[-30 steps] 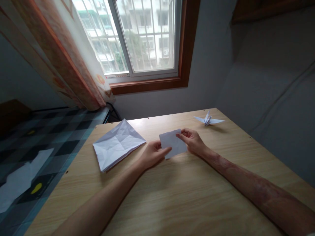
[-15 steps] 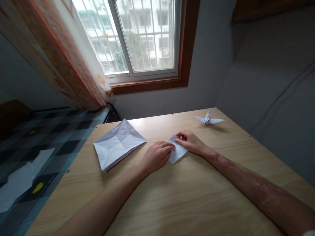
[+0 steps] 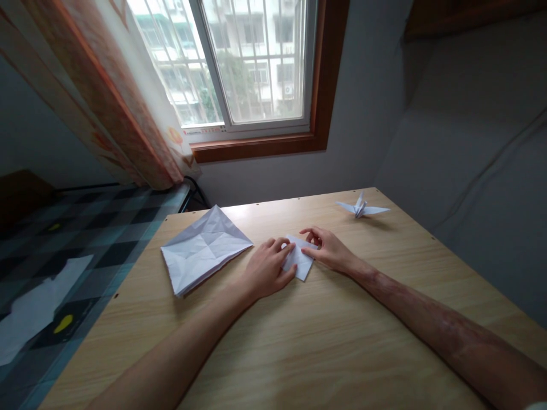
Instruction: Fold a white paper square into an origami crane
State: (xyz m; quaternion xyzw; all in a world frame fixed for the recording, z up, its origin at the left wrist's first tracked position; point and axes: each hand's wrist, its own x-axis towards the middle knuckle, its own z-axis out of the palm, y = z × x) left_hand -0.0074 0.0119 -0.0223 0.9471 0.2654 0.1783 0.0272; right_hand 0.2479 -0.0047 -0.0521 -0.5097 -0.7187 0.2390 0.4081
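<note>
A small folded square of white paper lies on the wooden table, turned so that one corner points toward me. My left hand rests over its left side, thumb and fingers spread apart, fingertips on the paper. At its right edge, my right hand has the thumb on the paper and the other fingers curled; it appears to grip that edge. Part of the paper is hidden beneath my left fingers. To the left sits a stack of larger creased white paper sheets, touched by neither hand.
A white paper crane stands near the table's far right corner. Beside the table, on the left, a checkered cloth bears a torn white paper strip. Beyond the table are a window and a curtain.
The small paper has turned and shifted slightly left. My left fingers have spread apart over it, and my right hand has moved a little along its right edge.
</note>
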